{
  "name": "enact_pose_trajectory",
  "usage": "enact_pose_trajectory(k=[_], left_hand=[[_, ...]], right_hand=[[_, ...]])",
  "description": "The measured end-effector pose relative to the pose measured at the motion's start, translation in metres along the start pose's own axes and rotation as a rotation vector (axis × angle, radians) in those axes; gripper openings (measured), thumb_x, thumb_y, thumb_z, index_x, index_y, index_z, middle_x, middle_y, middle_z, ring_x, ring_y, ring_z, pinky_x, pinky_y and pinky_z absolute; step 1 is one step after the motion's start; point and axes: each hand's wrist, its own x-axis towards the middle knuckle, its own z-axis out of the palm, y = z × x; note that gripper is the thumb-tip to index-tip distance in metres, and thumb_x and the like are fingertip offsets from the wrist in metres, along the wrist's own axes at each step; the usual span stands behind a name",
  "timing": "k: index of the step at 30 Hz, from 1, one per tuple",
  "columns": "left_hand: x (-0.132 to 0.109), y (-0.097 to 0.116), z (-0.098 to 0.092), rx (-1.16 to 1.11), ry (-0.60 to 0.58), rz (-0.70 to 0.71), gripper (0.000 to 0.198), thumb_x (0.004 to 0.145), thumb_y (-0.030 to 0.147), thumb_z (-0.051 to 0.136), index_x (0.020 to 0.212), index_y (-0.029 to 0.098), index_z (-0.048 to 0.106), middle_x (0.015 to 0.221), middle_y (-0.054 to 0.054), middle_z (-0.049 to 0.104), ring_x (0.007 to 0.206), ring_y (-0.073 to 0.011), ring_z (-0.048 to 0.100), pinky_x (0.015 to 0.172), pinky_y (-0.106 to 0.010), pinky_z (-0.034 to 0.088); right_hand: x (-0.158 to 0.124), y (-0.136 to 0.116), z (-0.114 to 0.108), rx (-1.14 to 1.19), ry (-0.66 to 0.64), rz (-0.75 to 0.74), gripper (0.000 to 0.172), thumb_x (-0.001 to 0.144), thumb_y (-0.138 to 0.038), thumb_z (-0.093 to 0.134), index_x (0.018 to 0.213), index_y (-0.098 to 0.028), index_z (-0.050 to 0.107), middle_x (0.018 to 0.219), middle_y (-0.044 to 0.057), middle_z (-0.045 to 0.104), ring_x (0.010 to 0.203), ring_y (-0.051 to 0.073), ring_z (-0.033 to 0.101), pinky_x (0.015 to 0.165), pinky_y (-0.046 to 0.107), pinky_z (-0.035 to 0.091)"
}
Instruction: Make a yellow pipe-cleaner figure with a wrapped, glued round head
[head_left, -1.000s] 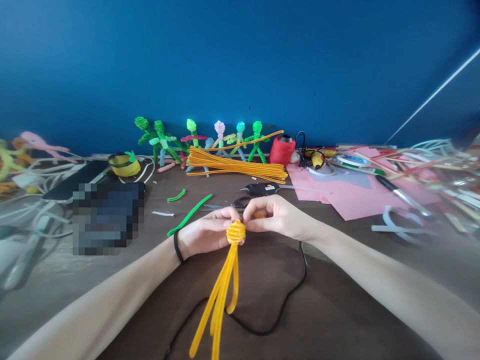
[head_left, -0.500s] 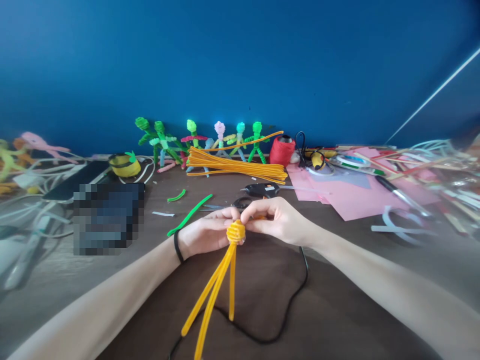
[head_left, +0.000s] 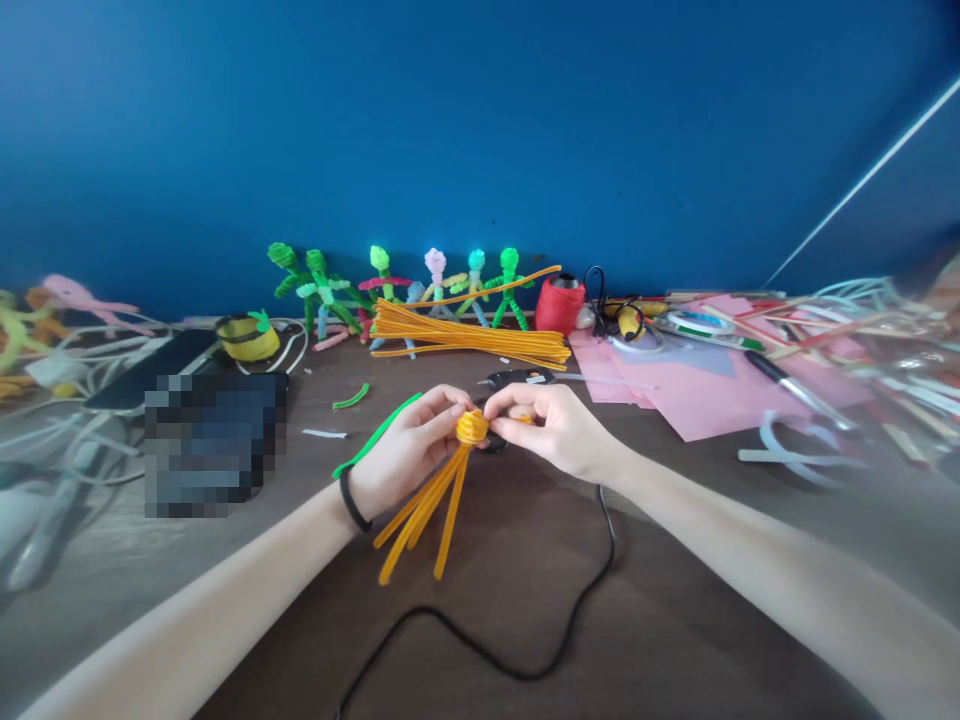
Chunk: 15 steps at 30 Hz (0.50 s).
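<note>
Between my hands is an orange-yellow pipe cleaner figure, with a wound, ball-like head and several straight strands hanging down and to the left. My left hand grips the head from the left, thumb and fingers closed on it. On the other side, my right hand pinches at the head's right edge, and a bit of orange pipe cleaner shows among its fingers. Just behind the hands lies a black glue gun; scissors near it are mostly hidden. A green pipe cleaner lies partly behind my left hand.
At the back rests a bundle of orange pipe cleaners, before several pipe cleaner dolls along the blue wall. Pink paper and a marker lie right, a dark phone-like object left. A black cord curves across the front.
Both hands have lifted the pipe cleaner figure slightly away from me. Its strands now swing up and fan to the left, and my left hand has turned more around the head.
</note>
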Motion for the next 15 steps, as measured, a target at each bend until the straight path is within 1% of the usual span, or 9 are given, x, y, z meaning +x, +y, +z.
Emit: enact_pose_trajectory(k=[3,6,9,12,15], left_hand=[[-0.001,0.001,0.005,0.031,0.054,0.031,0.009,0.077,0.023,0.056,0.078,0.015,0.057,0.073,-0.002,0.062,0.069,-0.0120,0.058,0.068,-0.023,0.044],[-0.002,0.004,0.008,0.040,0.043,0.045,0.015,0.079,0.028,0.053,0.080,0.014,0.058,0.074,-0.003,0.061,0.071,-0.0135,0.058,0.070,-0.025,0.044],[-0.004,0.006,0.010,0.131,0.061,0.037,0.019,0.077,0.031,0.055,0.087,0.014,0.057,0.079,-0.003,0.061,0.073,-0.0143,0.059,0.072,-0.027,0.045],[-0.004,0.006,0.012,0.260,0.130,0.048,0.024,0.071,0.031,0.063,0.087,0.015,0.056,0.082,-0.002,0.061,0.075,-0.0149,0.060,0.073,-0.029,0.046],[-0.004,0.006,0.016,0.337,0.205,0.053,0.027,0.066,0.030,0.067,0.085,0.014,0.056,0.080,-0.002,0.062,0.074,-0.0148,0.060,0.074,-0.029,0.047]], right_hand=[[0.000,-0.001,0.001,-0.012,0.012,0.012,0.011,0.077,-0.020,0.049,0.083,-0.014,0.056,0.044,-0.008,0.034,0.041,0.004,0.025,0.042,0.021,0.017],[0.001,-0.001,0.002,-0.013,0.014,0.011,0.011,0.077,-0.020,0.049,0.083,-0.014,0.055,0.044,-0.008,0.035,0.040,0.004,0.025,0.041,0.021,0.016],[0.002,-0.001,0.002,-0.022,0.042,0.009,0.011,0.077,-0.022,0.049,0.083,-0.014,0.055,0.045,-0.008,0.037,0.041,0.004,0.026,0.041,0.021,0.016],[0.002,-0.003,0.002,-0.046,0.082,0.012,0.010,0.077,-0.021,0.049,0.082,-0.014,0.055,0.044,-0.008,0.036,0.040,0.004,0.026,0.042,0.021,0.017],[0.001,-0.004,0.002,-0.064,0.094,0.018,0.010,0.078,-0.021,0.049,0.083,-0.014,0.055,0.043,-0.009,0.035,0.040,0.004,0.025,0.042,0.020,0.017]])
